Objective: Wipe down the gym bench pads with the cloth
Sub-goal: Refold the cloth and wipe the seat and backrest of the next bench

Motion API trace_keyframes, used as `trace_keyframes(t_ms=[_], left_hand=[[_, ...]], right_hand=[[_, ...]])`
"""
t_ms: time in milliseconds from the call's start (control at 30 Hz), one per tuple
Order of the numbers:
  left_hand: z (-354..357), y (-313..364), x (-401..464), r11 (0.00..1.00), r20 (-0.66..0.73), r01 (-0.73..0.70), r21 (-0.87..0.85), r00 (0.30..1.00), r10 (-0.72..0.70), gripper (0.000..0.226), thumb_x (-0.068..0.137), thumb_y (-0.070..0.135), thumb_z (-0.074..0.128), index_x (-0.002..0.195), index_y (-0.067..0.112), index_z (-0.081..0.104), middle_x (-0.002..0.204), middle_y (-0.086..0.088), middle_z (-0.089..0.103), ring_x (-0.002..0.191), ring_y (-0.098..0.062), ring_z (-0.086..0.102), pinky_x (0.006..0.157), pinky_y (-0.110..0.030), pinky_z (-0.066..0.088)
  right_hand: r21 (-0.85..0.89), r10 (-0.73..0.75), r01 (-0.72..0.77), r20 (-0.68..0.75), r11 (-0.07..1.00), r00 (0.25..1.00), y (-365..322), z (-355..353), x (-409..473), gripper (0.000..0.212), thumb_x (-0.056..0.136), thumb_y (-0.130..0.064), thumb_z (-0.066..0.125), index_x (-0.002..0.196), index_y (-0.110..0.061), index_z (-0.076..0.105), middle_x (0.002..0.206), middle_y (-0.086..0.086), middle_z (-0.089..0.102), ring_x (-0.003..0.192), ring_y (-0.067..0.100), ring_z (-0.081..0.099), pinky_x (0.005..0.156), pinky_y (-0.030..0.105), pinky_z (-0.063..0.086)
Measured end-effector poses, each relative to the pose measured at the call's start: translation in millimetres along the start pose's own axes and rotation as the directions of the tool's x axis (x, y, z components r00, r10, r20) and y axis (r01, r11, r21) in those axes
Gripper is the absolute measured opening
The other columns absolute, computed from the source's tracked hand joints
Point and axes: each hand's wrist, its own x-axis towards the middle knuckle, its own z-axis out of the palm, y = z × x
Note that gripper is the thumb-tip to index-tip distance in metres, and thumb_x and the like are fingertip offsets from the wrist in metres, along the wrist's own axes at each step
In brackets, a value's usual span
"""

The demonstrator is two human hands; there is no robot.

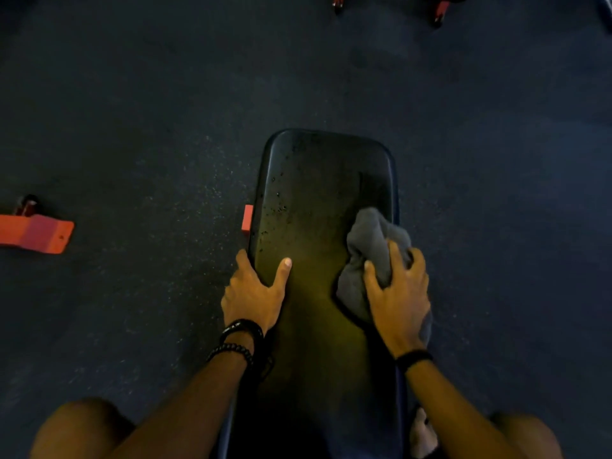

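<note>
**Cloth bunched under the right grip on the pad's right edge**

The right hand (399, 301) clenches the grey cloth (371, 250), which spills ahead of its fingers onto the bench pad (318, 200). The left hand (253, 294) clasps the pad's left edge, thumb on top. Droplets speckle the pad's far left side.

Hidden and cut-off parts

Near end of bench pad (318, 210) lost past the 6 o'clock edge; orange frame piece (36, 233) cropped at 9 o'clock; part of cloth (371, 240) covered by right hand (397, 293); pale shape (422, 432) at 5 o'clock, possibly a foot.
</note>
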Motion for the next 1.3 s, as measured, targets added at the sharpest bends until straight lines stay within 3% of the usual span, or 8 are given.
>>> trace_keyframes(t_ms=[267,400,500,567,633,933,1067,1300], left_hand=[[2,-1,13,0.998,-0.022,-0.055,-0.036,0.998,0.054,0.097,0.082,0.079,0.042,0.152,0.017,0.017,0.145,-0.014,0.046,0.129,-0.036,0.046,0.104,-0.05,0.037],[4,-7,5,0.998,-0.01,-0.05,-0.036,0.999,0.05,0.095,0.082,0.078,0.044,0.151,0.017,0.018,0.144,-0.015,0.048,0.129,-0.036,0.048,0.103,-0.05,0.038],[4,-8,10,0.997,-0.009,-0.046,-0.069,0.999,0.046,0.092,0.083,0.077,0.042,0.15,0.018,0.019,0.142,-0.015,0.049,0.128,-0.037,0.048,0.103,-0.052,0.038],[5,-10,10,0.996,-0.008,-0.033,-0.079,0.999,0.032,0.086,0.087,0.075,0.038,0.15,0.019,0.021,0.142,-0.015,0.05,0.127,-0.037,0.049,0.102,-0.051,0.037],[5,-11,7,0.993,-0.01,-0.041,-0.114,0.999,0.04,0.079,0.091,0.071,0.032,0.149,0.018,0.024,0.142,-0.016,0.049,0.127,-0.037,0.048,0.103,-0.05,0.036],[2,-13,11,0.85,-0.052,-0.078,-0.521,0.997,0.059,0.066,0.097,0.062,0.019,0.153,0.028,0.021,0.154,0.0,0.037,0.137,-0.023,0.039,0.102,-0.034,0.028],[-22,-40,32,0.713,-0.113,-0.077,-0.697,0.994,-0.003,0.075,0.093,0.07,0.025,0.154,0.026,0.019,0.152,0.006,0.032,0.134,-0.018,0.04,0.109,-0.037,0.035],[-53,-86,75,0.852,-0.11,-0.171,-0.494,0.985,0.134,0.091,0.074,0.085,0.024,0.151,0.035,0.023,0.135,0.01,0.044,0.115,-0.015,0.051,0.096,-0.039,0.042]], right_hand=[[0.063,0.041,-0.035,-0.09,0.997,0.995,-18,17,145,0.057,0.086,-0.058,0.048,0.136,-0.033,0.046,0.131,0.011,0.045,0.114,0.036,0.052,0.092,0.051,0.046],[-0.026,-0.087,0.085,-0.058,0.996,0.995,-4,24,71,0.05,0.087,-0.055,0.05,0.131,-0.03,0.047,0.133,0.01,0.044,0.117,0.032,0.05,0.095,0.053,0.047],[-0.05,-0.075,0.06,-0.375,0.997,0.924,-12,22,-9,0.053,0.082,-0.042,0.065,0.13,-0.032,0.046,0.13,0.017,0.046,0.115,0.036,0.048,0.091,0.062,0.045],[-0.344,-0.269,0.248,-0.011,0.905,0.963,-31,14,-61,0.051,0.086,-0.064,0.051,0.13,-0.04,0.046,0.137,0.009,0.04,0.124,0.034,0.041,0.096,0.059,0.04],[-0.314,-0.375,0.434,0.232,0.844,0.897,-39,12,-70,0.058,0.083,-0.077,0.04,0.131,-0.044,0.046,0.14,0.002,0.038,0.132,0.033,0.036,0.102,0.062,0.033],[-0.308,-0.211,0.224,0.076,0.925,0.975,-121,74,148,0.059,0.084,-0.061,0.051,0.135,-0.033,0.051,0.144,0.008,0.04,0.137,0.037,0.028,0.107,0.075,0.016],[-0.149,-0.534,0.566,0.208,0.811,0.819,-111,48,29,0.042,0.081,-0.053,0.054,0.118,-0.033,0.058,0.131,-0.001,0.048,0.128,0.026,0.039,0.104,0.058,0.031],[-0.024,-0.743,0.823,0.415,0.567,0.525,-113,63,-22,0.045,0.08,-0.06,0.055,0.119,-0.038,0.059,0.136,-0.005,0.048,0.139,0.027,0.031,0.112,0.069,0.014]])
